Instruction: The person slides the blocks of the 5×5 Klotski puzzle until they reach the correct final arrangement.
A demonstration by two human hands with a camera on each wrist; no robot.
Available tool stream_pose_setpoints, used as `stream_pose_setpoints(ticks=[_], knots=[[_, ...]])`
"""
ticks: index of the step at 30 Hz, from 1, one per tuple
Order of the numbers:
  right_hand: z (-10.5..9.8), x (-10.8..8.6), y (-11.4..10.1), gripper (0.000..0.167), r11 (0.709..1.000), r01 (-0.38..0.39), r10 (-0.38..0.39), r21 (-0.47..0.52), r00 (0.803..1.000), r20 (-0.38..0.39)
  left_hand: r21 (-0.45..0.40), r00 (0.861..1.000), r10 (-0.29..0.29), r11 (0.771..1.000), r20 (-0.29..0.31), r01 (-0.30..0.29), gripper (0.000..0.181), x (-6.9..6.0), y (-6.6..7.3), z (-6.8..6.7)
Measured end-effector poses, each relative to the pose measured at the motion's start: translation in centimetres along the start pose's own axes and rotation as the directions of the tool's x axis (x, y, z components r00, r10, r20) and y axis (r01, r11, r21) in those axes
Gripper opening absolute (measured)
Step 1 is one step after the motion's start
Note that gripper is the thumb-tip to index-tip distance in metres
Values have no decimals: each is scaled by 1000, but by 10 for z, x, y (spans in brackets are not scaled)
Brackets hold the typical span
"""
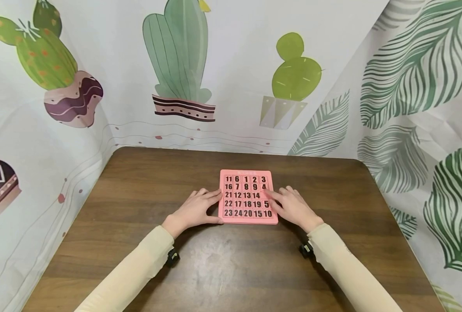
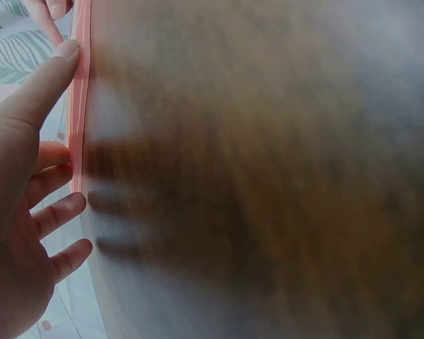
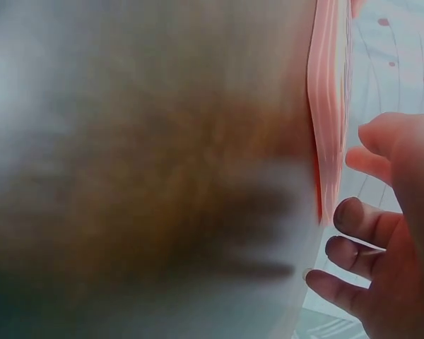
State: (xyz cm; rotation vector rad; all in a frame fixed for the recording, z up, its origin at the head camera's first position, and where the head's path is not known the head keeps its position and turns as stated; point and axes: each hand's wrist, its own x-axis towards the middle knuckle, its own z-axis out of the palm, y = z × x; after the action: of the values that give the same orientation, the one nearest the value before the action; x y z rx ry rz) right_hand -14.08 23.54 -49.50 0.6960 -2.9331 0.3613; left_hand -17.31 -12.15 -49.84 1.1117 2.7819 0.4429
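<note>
A pink number sliding puzzle [image 1: 247,197] lies flat on the brown wooden table, its tiles marked with black numbers. The third row reads 21, 12, 13, 14, with a pink gap at its right end, partly behind a finger. My left hand [image 1: 195,209] holds the puzzle's left side, thumb at the near left corner and fingers along the left edge. My right hand [image 1: 293,208] reaches over the right edge, index finger on the board by the 4 tile and thumb near the 5 tile. In the right wrist view, its fingers [image 3: 360,219] are loosely bent beside the puzzle's pink side [image 3: 327,106].
The wooden table [image 1: 215,268] has rounded far corners and extends around the puzzle on all sides. Behind it hangs a white backdrop [image 1: 238,86] printed with cacti and leaves. Dark wrist devices [image 1: 172,257] sit below both light sleeves [image 1: 129,273].
</note>
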Motion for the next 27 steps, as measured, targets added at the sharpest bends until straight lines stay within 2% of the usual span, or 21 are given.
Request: stream_pose_setpoints(ticks=[14, 23, 27], knots=[[-4, -32, -9, 38, 993, 121, -121, 6, 993, -3, 14, 1000, 2, 1000, 3, -2, 94, 1, 0, 0], [-2, -28, -8, 37, 992, 129, -129, -7, 990, -51, 11, 1000, -2, 1000, 5, 2, 93, 0, 1, -1], [-3, -22, -5, 38, 994, 110, -110, -8, 993, -39, 10, 1000, -3, 1000, 9, 3, 92, 0, 2, -1]])
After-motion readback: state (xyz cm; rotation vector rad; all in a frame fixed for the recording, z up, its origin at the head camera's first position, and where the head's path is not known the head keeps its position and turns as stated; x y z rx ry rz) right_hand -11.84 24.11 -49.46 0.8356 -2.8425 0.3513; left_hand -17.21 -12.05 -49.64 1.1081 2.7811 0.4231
